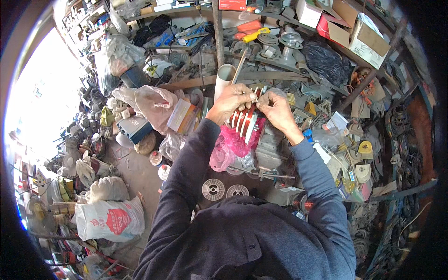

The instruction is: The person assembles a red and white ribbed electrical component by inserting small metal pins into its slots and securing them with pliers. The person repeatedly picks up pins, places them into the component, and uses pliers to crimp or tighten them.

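Note:
In front of my chest stands a coil winding former [243, 122], a row of pale discs with reddish-brown copper wire wound between them. My left hand [233, 100] is at its upper left, thumb and fingers pinched together. From the right my right hand [277, 110] meets it, also in a pinch, with the fingertips of both hands nearly touching above the windings. Whatever lies between the fingertips is too small to make out. A bright pink plastic bag [232, 143] lies just below the former. A wing nut [256, 127] shows at the former's near end.
A grey metal machine body [270, 148] stands right of the former. A pale upright tube [224, 78] rises behind my left hand. Two wire spools [213, 189] are near my body. Cluttered shelves hold open cardboard boxes [368, 44]; a white sack [110, 220] lies lower left.

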Demonstrator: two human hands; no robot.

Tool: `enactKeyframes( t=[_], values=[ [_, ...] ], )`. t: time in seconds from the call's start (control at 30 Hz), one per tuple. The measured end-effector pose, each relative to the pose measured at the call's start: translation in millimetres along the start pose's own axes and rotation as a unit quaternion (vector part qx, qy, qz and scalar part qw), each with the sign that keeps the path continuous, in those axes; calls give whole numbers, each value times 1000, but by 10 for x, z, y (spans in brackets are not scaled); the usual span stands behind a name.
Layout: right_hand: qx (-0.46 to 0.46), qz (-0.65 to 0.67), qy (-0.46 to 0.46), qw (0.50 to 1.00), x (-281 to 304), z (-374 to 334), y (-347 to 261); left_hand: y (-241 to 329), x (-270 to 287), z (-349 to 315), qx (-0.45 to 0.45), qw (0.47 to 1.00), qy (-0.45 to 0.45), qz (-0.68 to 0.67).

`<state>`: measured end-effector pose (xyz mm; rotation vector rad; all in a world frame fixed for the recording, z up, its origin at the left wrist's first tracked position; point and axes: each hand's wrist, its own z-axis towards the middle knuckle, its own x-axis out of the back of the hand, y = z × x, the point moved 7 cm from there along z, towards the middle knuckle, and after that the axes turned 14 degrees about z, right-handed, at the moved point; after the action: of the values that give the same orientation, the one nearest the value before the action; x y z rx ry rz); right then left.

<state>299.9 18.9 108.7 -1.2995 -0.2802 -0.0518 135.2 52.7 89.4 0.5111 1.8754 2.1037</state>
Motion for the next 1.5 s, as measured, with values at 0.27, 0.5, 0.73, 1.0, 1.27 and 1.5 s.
enactKeyframes(
  t=[0.27, 0.5, 0.73, 1.0, 1.27, 1.5],
  values=[
    [27, -15, -6, 1000, 44, 83, -154, 180, -24, -27, -72, 990, 16, 124],
    [23, -58, -19, 998, 13, 57, -139, 499, -87, -163, -186, 883, 124, 412],
    [-11, 36, 9, 999, 22, 41, 59, 472, -233, -331, -271, 795, 280, 465],
    [-125, 247, 26, 960, -34, 45, 21, 393, -205, -366, -267, 791, 310, 455],
    [-130, 280, 75, 948, -42, 99, 150, 390, -207, -363, -258, 810, 273, 451],
    [10, -175, 176, 969, 170, -27, 136, 291, 63, -615, -183, 865, 214, 415]
  ],
)
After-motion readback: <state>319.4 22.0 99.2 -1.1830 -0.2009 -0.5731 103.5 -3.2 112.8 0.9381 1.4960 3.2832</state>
